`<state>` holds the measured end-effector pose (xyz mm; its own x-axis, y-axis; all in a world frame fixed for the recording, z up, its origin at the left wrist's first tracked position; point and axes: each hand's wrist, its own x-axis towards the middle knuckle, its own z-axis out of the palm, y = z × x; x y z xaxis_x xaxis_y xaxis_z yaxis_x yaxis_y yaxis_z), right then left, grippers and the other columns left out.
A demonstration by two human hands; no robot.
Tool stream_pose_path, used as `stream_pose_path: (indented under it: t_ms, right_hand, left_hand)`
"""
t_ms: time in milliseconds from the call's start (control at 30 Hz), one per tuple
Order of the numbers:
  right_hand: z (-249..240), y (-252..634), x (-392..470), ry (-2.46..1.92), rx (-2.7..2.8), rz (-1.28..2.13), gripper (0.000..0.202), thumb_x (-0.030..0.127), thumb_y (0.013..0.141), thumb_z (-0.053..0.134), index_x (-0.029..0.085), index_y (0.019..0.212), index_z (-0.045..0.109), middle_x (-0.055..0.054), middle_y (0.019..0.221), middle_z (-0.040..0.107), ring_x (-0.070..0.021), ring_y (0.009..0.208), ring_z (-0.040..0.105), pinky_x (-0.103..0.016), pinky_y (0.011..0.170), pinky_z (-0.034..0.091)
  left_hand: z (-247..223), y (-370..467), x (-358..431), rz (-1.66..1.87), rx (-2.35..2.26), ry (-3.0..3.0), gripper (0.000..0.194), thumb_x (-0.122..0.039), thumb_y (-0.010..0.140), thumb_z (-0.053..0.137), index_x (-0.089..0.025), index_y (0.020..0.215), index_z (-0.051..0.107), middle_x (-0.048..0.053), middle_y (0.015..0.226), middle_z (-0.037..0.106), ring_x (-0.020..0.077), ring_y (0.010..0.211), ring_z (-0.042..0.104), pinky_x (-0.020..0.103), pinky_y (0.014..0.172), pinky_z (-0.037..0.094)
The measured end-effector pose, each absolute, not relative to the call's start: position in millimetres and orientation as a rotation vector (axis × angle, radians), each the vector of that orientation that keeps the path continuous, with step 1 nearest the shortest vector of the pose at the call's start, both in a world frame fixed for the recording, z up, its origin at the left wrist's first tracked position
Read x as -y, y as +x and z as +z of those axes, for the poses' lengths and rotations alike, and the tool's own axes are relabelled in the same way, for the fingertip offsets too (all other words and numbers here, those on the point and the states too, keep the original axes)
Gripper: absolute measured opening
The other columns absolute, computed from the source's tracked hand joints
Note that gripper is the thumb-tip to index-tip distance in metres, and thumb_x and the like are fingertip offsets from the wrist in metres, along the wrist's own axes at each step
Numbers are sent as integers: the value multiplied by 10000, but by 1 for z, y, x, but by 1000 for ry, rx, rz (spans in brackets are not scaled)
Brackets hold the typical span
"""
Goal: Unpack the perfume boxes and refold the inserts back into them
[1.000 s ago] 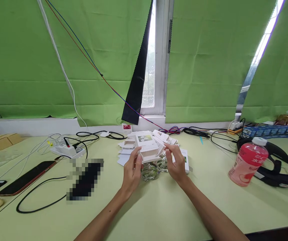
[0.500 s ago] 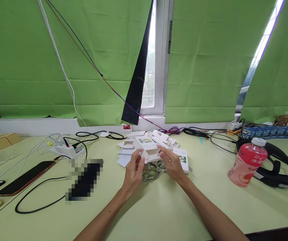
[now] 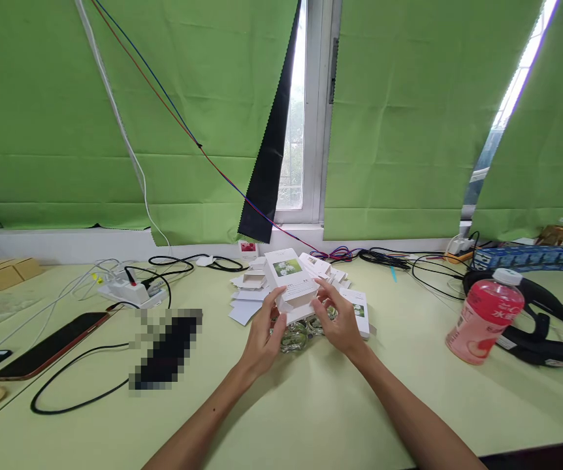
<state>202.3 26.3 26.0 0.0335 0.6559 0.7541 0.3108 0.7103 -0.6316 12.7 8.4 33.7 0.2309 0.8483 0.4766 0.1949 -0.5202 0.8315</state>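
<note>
A white box (image 3: 289, 271) with a green and white flower picture is held between my two hands, its near end flap open. My left hand (image 3: 264, 329) grips the box's lower left corner between thumb and fingers. At the lower right edge, my right hand (image 3: 335, 316) holds it with bent fingers. Beneath the box, shiny clear-looking items (image 3: 295, 338) rest on the table, partly hidden. Behind it lies a pile of white cartons (image 3: 249, 297), and another flower-printed box (image 3: 360, 312) is just right of my right hand.
A pink bottle (image 3: 484, 316) stands at the right before a black headset-like object (image 3: 541, 339). On the left are a phone (image 3: 53, 344), a power strip (image 3: 132, 290) and cables. Brown boxes (image 3: 2, 274) sit at the far left, blue boxes (image 3: 531, 257) at the back right.
The held box has tilted up so that its printed face shows more fully. Both hands have stayed in nearly the same place, still on its near end.
</note>
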Motion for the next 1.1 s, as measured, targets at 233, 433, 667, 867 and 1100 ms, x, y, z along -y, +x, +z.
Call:
stream_pose_path:
  t_ms: [233, 433, 667, 867, 1100]
  right_hand:
    - [26, 203, -27, -842, 1536, 559, 432, 404, 983, 452, 214, 1364, 525, -70, 1018, 622, -149, 786, 604, -231, 592, 526]
    - [26, 203, -29, -770, 1557, 747, 482, 442, 997, 432, 246, 1434, 489, -28, 845, 595, -98, 558, 474, -194, 437, 418]
    - [30, 203, -29, -717, 1469, 881, 476, 458, 940, 527, 242, 1361, 576, -41, 926, 634, -75, 527, 437, -176, 376, 394]
    - [28, 204, -31, -690, 1420, 899, 470, 440, 922, 563, 244, 1347, 596, -52, 1007, 661, -83, 573, 508, -179, 401, 421]
    - [26, 205, -33, -719, 1419, 875, 477, 439, 913, 583, 221, 1336, 615, -53, 967, 643, -85, 578, 491, -194, 436, 426]
  left_hand:
    - [31, 14, -9, 1341, -907, 1817, 450, -413, 977, 427, -315, 1399, 307, 81, 1248, 576, 100, 652, 507, 249, 639, 485]
    - [31, 13, -9, 1338, -855, 1809, 444, -415, 977, 419, -297, 1387, 300, 86, 1176, 597, 104, 654, 504, 254, 648, 486]
    - [31, 16, -9, 1317, -928, 1800, 429, -397, 985, 393, -301, 1393, 304, 71, 1152, 598, 107, 673, 510, 231, 615, 460]
    - [32, 16, -9, 1321, -1013, 1815, 434, -389, 976, 420, -283, 1396, 395, 3, 896, 567, 111, 659, 481, 225, 604, 446]
    - [37, 15, -9, 1308, -1005, 1815, 478, -424, 971, 432, -233, 1407, 479, -6, 769, 511, 105, 608, 447, 209, 539, 401]
